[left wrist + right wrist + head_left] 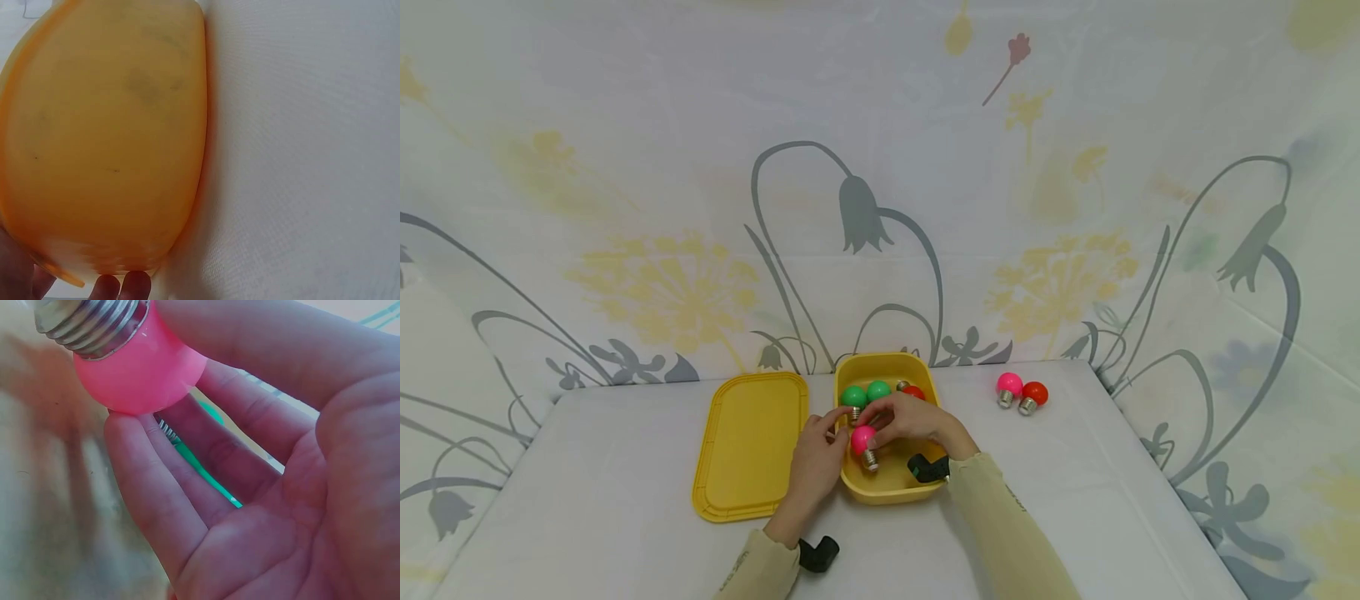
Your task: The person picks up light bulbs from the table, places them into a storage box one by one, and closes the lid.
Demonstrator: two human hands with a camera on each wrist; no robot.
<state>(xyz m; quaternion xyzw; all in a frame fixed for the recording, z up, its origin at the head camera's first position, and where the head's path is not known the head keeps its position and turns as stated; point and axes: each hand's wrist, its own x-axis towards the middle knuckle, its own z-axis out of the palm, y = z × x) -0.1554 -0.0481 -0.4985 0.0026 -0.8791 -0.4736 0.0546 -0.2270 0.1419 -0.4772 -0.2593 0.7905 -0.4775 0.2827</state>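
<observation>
A pink light bulb (pixel 863 440), its metal base toward the front, is pinched by my right hand (pixel 908 419) over the yellow box (pixel 891 497). In the right wrist view the thumb and fingertips meet the bulb's pink globe (pixel 140 369). My left hand (pixel 816 458) grips the box's left wall; its fingertips (pixel 135 284) show against the outside in the left wrist view. Toward the back inside the box lie two green bulbs, one at the left (pixel 853 397) and one beside it (pixel 878 389), and a red bulb (pixel 913 392), partly behind the right hand.
A yellow lid (pixel 751 446) lies flat on the white table to the left of the box. Off to the right, another pink bulb (pixel 1010 384) and a red bulb (pixel 1035 393) sit side by side. A flower-patterned cloth (pixel 880 275) hangs behind the table.
</observation>
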